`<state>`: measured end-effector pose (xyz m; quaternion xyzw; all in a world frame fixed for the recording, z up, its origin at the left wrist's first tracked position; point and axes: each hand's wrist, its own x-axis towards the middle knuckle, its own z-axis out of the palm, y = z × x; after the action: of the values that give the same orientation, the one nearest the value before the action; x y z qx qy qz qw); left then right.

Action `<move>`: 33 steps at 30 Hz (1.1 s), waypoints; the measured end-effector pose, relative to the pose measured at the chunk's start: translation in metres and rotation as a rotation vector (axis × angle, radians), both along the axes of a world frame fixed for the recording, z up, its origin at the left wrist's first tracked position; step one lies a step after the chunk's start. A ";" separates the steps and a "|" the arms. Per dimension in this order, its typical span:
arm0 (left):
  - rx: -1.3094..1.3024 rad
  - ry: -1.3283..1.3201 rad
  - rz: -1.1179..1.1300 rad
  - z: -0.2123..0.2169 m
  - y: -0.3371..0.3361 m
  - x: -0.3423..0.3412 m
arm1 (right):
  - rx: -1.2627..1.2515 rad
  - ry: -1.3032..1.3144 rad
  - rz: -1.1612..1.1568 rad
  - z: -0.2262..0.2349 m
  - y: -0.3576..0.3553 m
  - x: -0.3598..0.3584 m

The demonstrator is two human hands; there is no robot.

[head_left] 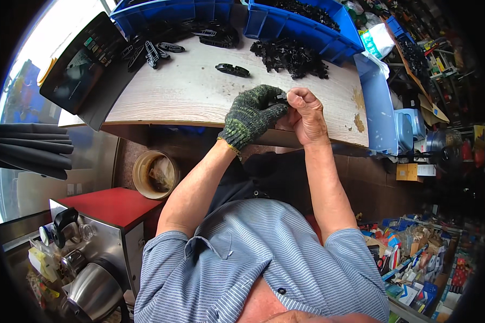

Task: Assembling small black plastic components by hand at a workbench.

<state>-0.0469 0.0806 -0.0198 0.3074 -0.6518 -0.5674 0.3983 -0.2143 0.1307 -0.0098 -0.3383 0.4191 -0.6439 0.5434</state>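
My left hand wears a dark green and black knit glove, its fingers closed around a small black plastic part. Bare, my right hand is right beside it in a pinch, thumb against bent fingers. What the right fingers hold is hidden. Both hands are over the front edge of the pale wooden table. Just beyond them lies one elongated black plastic piece. Farther right is a heap of small black parts, and more elongated black pieces are piled at the back left.
Two blue bins stand along the table's back. A dark panel leans at the left. Below the table is a round bucket; a red-topped cabinet and steel kettle are lower left. Cluttered shelves line the right.
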 end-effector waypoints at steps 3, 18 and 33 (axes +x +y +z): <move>0.085 0.049 -0.008 0.001 0.000 0.000 | 0.023 -0.021 0.010 0.004 0.002 0.004; 0.319 0.128 0.091 0.014 0.006 0.003 | 0.109 0.196 -0.010 0.011 0.001 0.006; 0.416 0.154 0.055 0.021 0.010 0.011 | 0.052 0.316 -0.001 0.001 0.002 0.012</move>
<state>-0.0360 0.0908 0.0010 0.3562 -0.4797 -0.7006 0.3902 -0.2023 0.1329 -0.0084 -0.4209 0.5161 -0.5718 0.4791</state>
